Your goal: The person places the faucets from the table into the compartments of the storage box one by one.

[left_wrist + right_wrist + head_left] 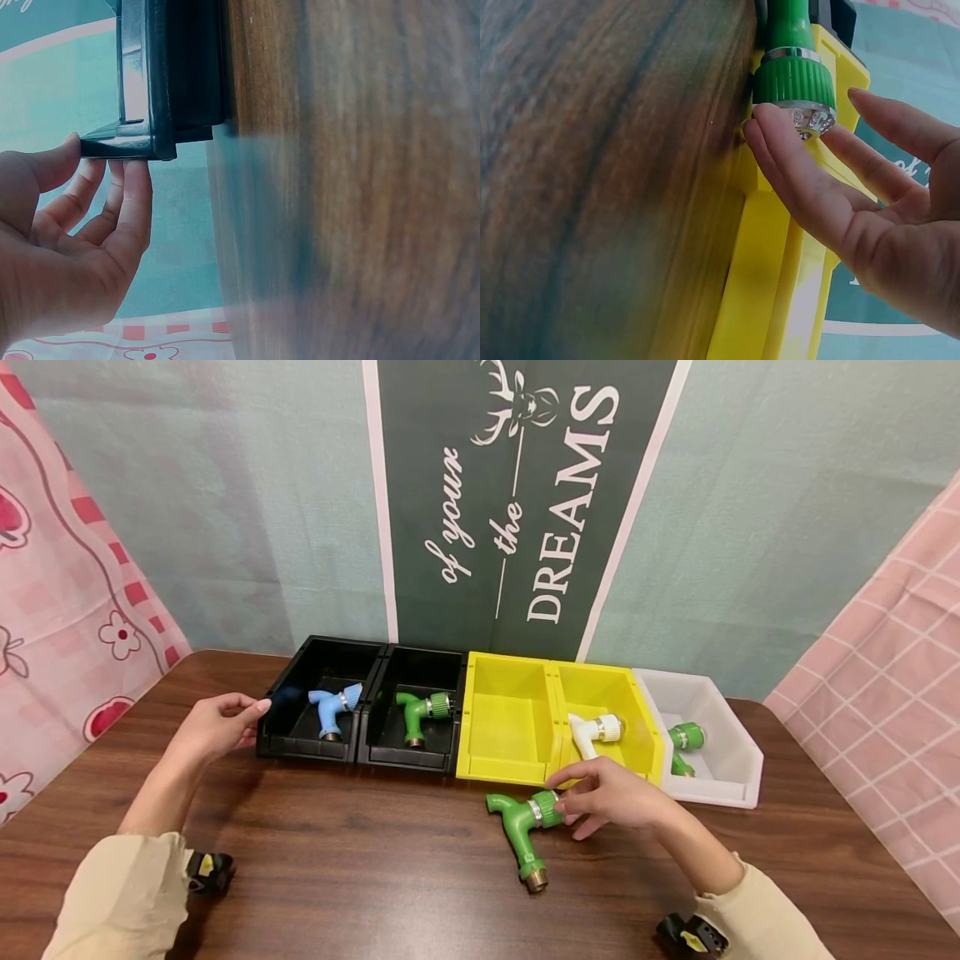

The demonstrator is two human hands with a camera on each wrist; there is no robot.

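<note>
My left hand point(216, 725) pinches the outer left wall of the leftmost black bin point(311, 750); in the left wrist view the thumb is on one side of the black rim point(124, 146) and the fingers on the other. A green plastic tap point(519, 828) with a brass threaded end lies on the table before the yellow bins. Beside its ribbed knob point(795, 81) is my right hand point(611, 793), fingers loosely extended and the thumb apart. In the right wrist view the fingertips are at the knob's clear end, not wrapped around it.
A blue tap point(328, 710) lies in the left black bin, a green tap point(417, 714) in the other black bin point(408, 760). The right yellow bin point(651, 743) holds a white tap point(588, 731); the white bin point(738, 752) holds another green tap point(686, 737). Left of it stands another yellow bin point(510, 718).
</note>
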